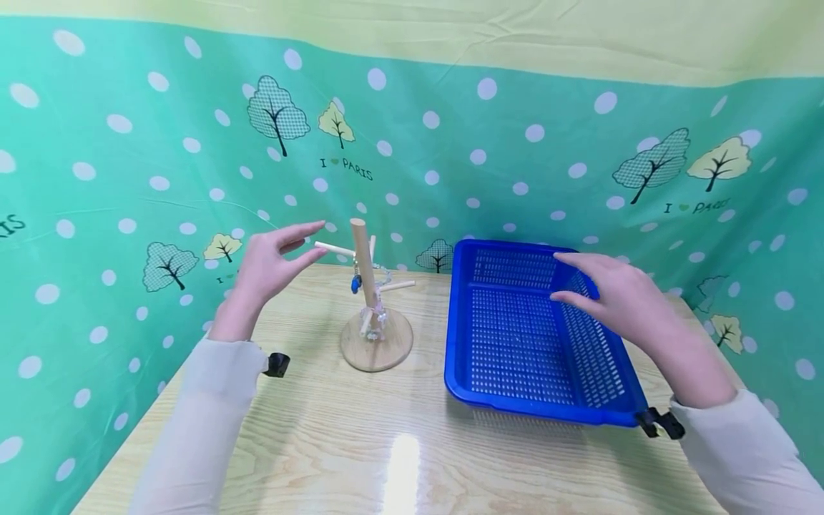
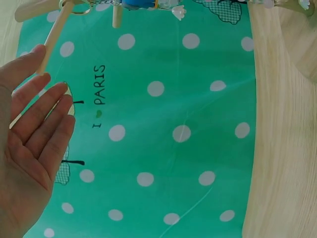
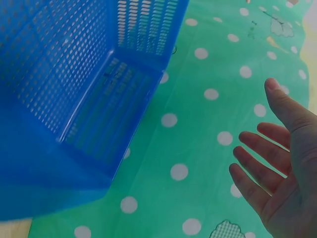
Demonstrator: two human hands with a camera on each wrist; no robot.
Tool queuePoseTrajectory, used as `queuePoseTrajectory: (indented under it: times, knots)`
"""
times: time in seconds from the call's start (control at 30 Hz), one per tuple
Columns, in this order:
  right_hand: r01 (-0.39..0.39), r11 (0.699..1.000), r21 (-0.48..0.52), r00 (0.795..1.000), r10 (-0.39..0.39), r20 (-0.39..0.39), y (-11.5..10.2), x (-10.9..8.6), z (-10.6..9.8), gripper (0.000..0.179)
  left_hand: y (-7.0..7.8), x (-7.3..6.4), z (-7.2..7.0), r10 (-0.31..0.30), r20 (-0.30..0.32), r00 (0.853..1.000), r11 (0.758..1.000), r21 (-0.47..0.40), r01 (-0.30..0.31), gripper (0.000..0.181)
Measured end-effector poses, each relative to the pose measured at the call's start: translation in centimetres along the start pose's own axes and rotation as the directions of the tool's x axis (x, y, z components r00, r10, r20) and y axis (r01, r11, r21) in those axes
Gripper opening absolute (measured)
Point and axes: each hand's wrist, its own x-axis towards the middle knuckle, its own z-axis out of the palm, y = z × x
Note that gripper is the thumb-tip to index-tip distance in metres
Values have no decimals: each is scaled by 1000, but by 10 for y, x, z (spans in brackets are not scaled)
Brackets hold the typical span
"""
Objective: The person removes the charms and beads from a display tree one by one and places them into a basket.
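Note:
A wooden stand (image 1: 367, 275) with a round base (image 1: 393, 348) and several side pegs stands on the table. A small blue charm (image 1: 356, 285) hangs from its upper left peg (image 1: 336, 249), and pale beaded strands (image 1: 375, 325) hang on a lower one. My left hand (image 1: 270, 261) is at that upper peg's outer end, thumb right by the tip, fingers spread from the thumb. In the left wrist view its fingers curl around nothing. Over the right side of a blue plastic basket (image 1: 515, 336) hovers my right hand (image 1: 611, 293), thumb and fingers apart, holding nothing.
The basket, with perforated walls and floor, takes up the table's right half, just right of the stand. A green dotted cloth (image 1: 412, 157) hangs behind and along both sides of the wooden table (image 1: 335, 436).

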Motion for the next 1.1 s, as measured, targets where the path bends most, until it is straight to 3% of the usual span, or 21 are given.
queuePoseTrajectory:
  times: [0.77,1.1]
  knots:
    - [81,992,97,997,-80,-13,-31,29,18,48,-2,-2,5,31,-104,994,993,-113,-43,27]
    - [52,989,138,997,-58,41,-43,41,23,48,-3,-2,4,-19,-133,991,988,-156,-2,23]
